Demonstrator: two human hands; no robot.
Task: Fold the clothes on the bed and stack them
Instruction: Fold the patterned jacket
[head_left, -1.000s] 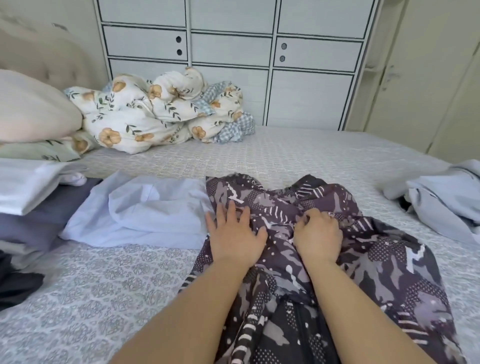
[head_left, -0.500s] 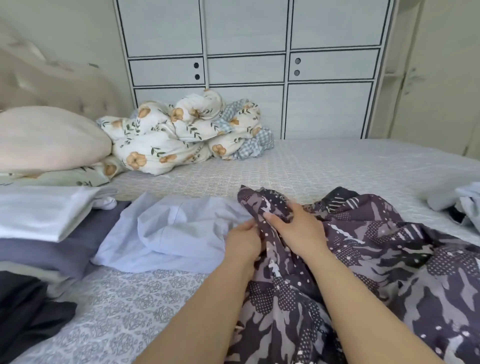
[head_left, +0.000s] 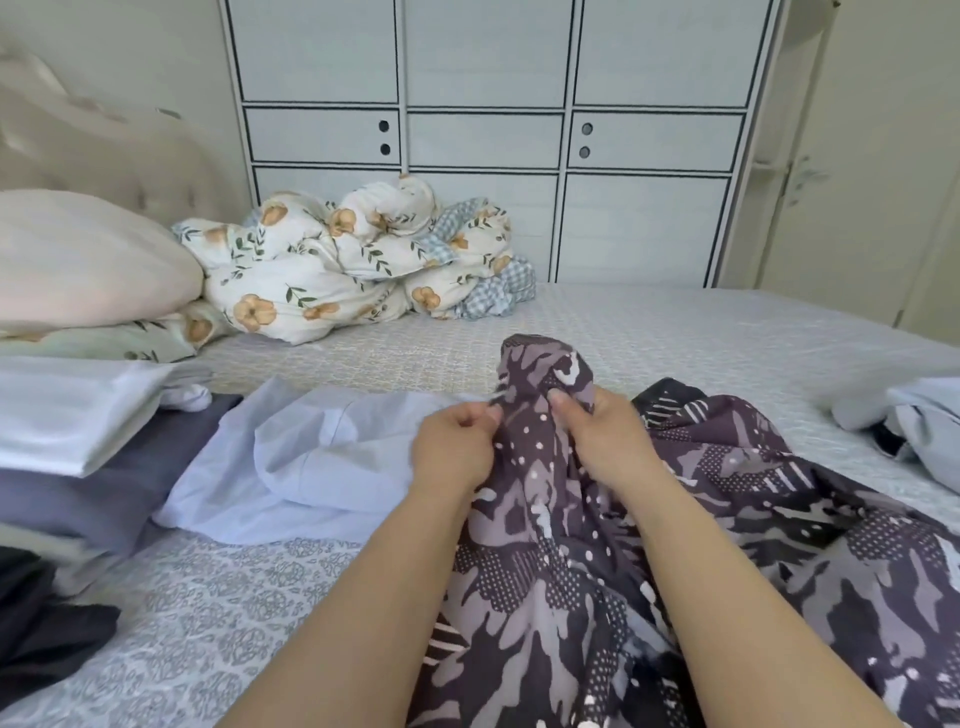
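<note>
Purple-grey patterned garment (head_left: 597, 545), crumpled, bunched between left hand (head_left: 454, 449) and right hand (head_left: 605, 441)

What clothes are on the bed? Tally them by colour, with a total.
light blue garments: 2
white folded garment: 1
grey-purple folded garment: 1
black garment: 1
dark patterned garment: 1
Total: 6

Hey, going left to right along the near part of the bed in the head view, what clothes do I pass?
Folded stack → light blue shirt → left hand → right hand on the patterned garment → pale blue clothes.
</note>
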